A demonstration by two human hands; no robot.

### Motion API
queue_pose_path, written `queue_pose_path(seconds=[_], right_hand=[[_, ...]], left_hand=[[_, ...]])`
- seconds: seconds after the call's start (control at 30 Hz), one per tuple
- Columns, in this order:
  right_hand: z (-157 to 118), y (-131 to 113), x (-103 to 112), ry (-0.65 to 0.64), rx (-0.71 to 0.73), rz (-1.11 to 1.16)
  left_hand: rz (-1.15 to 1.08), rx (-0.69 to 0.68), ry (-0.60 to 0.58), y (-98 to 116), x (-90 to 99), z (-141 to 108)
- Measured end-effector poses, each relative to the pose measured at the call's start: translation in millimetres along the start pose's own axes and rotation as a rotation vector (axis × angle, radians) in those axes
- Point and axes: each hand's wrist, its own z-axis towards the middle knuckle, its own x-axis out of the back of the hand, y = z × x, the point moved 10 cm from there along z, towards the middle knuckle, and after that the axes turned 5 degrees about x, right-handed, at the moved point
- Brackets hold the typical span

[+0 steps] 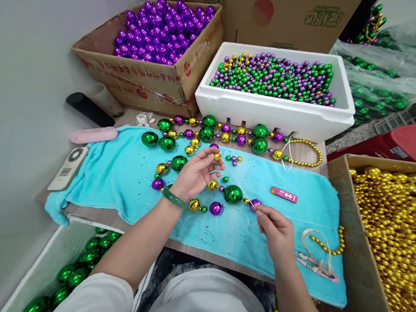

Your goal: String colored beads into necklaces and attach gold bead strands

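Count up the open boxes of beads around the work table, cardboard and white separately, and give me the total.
Cardboard: 2 (purple-bead box, gold-bead box)
White: 2 (mixed-bead box, green-bead box)
Total: 4

No legible text or numbers.

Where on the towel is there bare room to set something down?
The towel is open at left, between the pink case and beads; a smaller patch lies between the lighter and gold loop. Crowded: the middle, around left hand and right hand.
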Motion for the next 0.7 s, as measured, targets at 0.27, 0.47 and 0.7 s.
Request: queue_pose_path(seconds=[0.27,0.47,0.7], right_hand=[[2,-4,2,0.03,-0.003,-0.012],[2,-10,10,0.039,0.052,-0.07],[6,-4,-8,-0.119,-0.026,-0.049]], left_hand=[[0.038,-0.018,-0.003,3,2.8,-2],[0.145,-0.124,0.0,12,5.9,-3],[0.393,-0.196,-0.024,17,-9.4,-16]])
